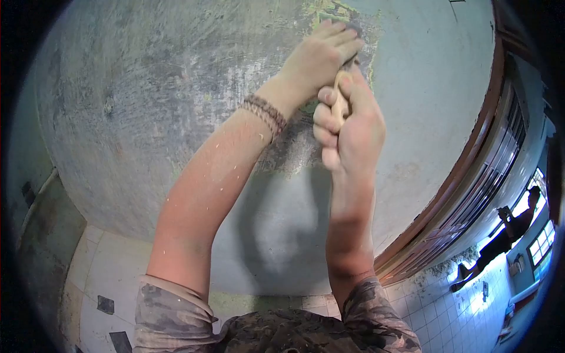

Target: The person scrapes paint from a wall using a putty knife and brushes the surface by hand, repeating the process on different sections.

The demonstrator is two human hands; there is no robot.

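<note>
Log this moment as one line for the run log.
right hand: gripping wooden handle | left hand: pressing on tool's top end | surface: scraped wall | background: another person in doorway

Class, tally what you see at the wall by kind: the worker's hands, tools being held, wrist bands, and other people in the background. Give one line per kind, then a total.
Hands: 2 (left hand, right hand)
Wooden-handled tool: 1
Braided wrist band: 1
Other person, by the window: 1
Total: 5
</note>
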